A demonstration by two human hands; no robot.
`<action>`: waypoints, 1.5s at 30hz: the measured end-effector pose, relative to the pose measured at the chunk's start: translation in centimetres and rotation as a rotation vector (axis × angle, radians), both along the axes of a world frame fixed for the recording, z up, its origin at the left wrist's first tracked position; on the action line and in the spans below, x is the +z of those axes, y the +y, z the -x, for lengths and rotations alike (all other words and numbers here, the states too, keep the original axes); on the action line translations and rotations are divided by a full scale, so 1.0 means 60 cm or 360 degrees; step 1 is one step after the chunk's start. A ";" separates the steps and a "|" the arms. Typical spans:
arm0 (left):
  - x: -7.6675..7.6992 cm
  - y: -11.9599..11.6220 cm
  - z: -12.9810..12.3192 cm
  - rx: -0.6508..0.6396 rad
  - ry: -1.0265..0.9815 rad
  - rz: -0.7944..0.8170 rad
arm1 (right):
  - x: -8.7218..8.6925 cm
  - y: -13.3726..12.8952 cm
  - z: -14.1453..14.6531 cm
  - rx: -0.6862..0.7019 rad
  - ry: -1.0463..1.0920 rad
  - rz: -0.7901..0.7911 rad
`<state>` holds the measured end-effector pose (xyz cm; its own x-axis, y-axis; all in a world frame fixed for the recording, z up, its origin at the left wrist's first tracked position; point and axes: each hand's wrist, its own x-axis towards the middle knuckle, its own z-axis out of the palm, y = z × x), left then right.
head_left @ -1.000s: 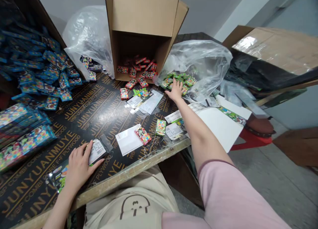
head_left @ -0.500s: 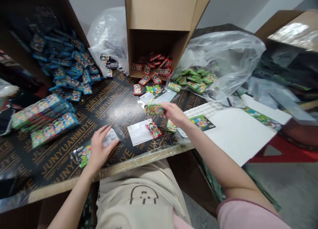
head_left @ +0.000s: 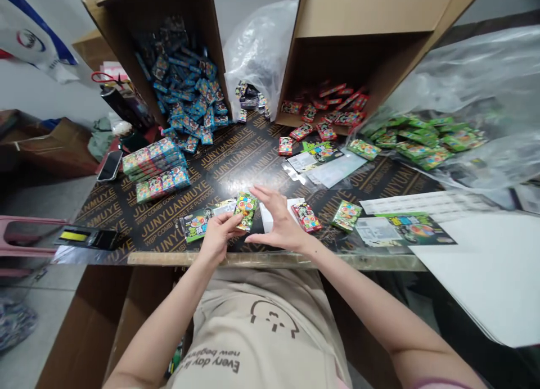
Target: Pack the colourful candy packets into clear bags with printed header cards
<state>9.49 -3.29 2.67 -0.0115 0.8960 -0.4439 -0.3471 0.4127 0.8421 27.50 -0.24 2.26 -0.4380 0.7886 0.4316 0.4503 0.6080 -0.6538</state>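
Observation:
My left hand point(head_left: 221, 231) pinches a small green printed box point(head_left: 247, 209) between thumb and fingers, just above the table. My right hand point(head_left: 280, 217) is beside it with thumb and fingers spread apart, holding nothing. Partly under my left hand lies a black-and-green printed card point(head_left: 196, 225). A white card point(head_left: 266, 219) lies behind my right hand and is mostly covered by it. At its right side rests a small red printed box point(head_left: 306, 217). Another green box point(head_left: 346, 215) lies alone further right.
Stacked blue packs point(head_left: 162, 184) stand at left. Behind are a carton of blue boxes point(head_left: 189, 96), a plastic bag point(head_left: 261, 46), a carton of red boxes point(head_left: 341, 113) and a bag of green boxes point(head_left: 430, 136). White sheets point(head_left: 485, 276) lie at right; a tape dispenser point(head_left: 86, 237) sits far left.
The green box has passed from my right hand to my left, which has lifted off the printed card. My right hand has opened. The camera view has turned left.

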 end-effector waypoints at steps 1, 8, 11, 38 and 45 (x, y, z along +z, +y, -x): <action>-0.001 -0.001 -0.001 0.0001 -0.0023 -0.0009 | -0.002 -0.005 0.007 -0.0016 -0.0041 -0.0049; -0.004 -0.012 -0.008 -0.0068 -0.0053 -0.0104 | -0.006 -0.010 0.018 -0.0262 0.0007 -0.0205; -0.004 -0.006 -0.001 -0.0079 0.0047 -0.0161 | -0.007 -0.008 0.013 -0.0272 -0.0141 -0.0088; -0.068 0.060 0.131 -0.1057 0.2263 -0.0937 | -0.065 0.051 -0.024 -0.0181 -0.0409 -0.0102; -0.050 0.035 0.125 -0.1013 0.1923 -0.1081 | -0.048 0.044 -0.016 0.0426 -0.0011 0.0359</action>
